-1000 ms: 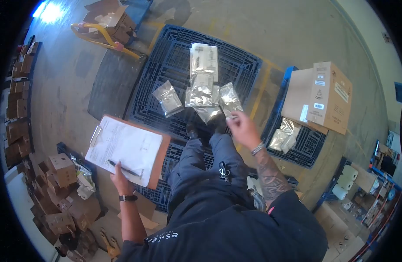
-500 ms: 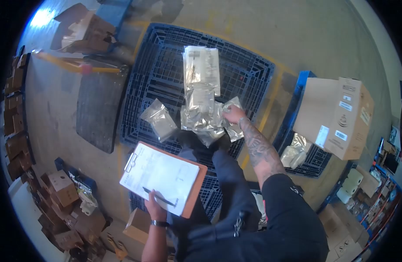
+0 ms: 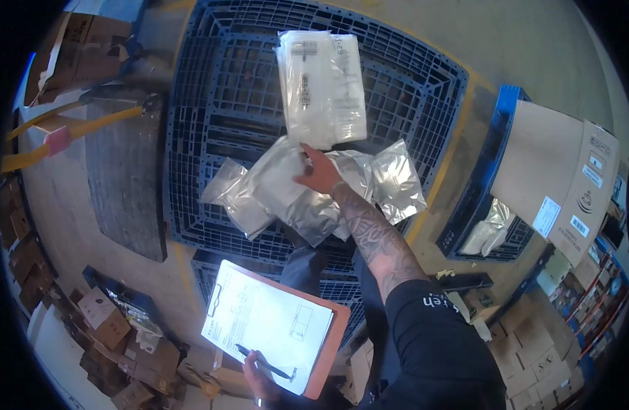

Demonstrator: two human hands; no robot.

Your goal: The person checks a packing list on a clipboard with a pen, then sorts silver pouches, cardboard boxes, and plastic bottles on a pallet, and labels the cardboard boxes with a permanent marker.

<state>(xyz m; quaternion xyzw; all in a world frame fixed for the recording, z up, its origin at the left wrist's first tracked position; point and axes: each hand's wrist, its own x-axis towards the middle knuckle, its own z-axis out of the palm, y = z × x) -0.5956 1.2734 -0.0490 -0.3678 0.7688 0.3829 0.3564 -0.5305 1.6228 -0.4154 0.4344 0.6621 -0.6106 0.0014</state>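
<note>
Clipboard (image 3: 340,331) is sitting nearest, tilting, with printed paper (image 3: 273,321) lying on it. Left hand (image 3: 255,376) is closing around its lower edge, gripping it; thumb is resting up top, touching black pen (image 3: 265,362), which is slanting across the sheet. Right hand (image 3: 319,171) is reaching ahead of the left, fingers partly curling at the upper right edge of a hazy, blurred bag (image 3: 277,179); cannot tell if it is pinching or just touching.

Around right hand: silver bag (image 3: 313,217) is lying just on the near side, partly under the forearm; another silver packet (image 3: 398,179) is lying off to its right; clear packet (image 3: 241,205) is lying to its left, partly under the blurred bag. Beyond the fingers, stack of clear printed bags (image 3: 321,89) is lying flat. All of these are resting on blue pallet (image 3: 225,133).

Well right of right hand, second pallet (image 3: 489,171) is holding large carton (image 3: 554,160) and a small silver bag (image 3: 489,229). Well left, dark platform cart (image 3: 126,178) is standing with yellow handle (image 3: 27,160) showing. Farther out past it, open cardboard box (image 3: 85,51) is standing.
</note>
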